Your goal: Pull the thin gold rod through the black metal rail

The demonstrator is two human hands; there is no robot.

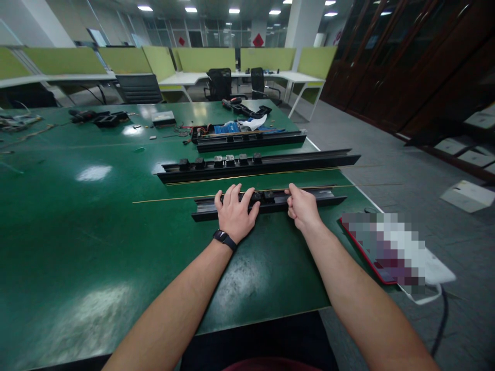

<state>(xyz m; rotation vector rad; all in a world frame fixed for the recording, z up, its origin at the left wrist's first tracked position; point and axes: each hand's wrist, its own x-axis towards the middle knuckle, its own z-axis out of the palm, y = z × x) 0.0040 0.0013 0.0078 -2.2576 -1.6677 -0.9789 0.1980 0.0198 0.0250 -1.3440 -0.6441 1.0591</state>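
Observation:
A short black channel rail (328, 201) lies crosswise on the green table in front of me. My left hand (235, 211), with a dark wristband, rests on its left half, fingers spread over the edge and into the channel. Small black blocks (267, 196) sit in the groove between my hands. My right hand (302, 206) is closed in a pinch at the rail's right half; what its fingertips hold is hidden. Along the far side of this rail runs a thin yellowish rod (170, 199), sticking out past both ends.
Beyond lies a longer black rail (301, 164) bearing several small blocks (230, 160). A third rail (278, 140) lies behind it, near a blue bundle (227, 128). At the right table edge is a red-edged, pixelated flat object (371, 252). Loose parts and a power drill (79, 116) lie at the far left.

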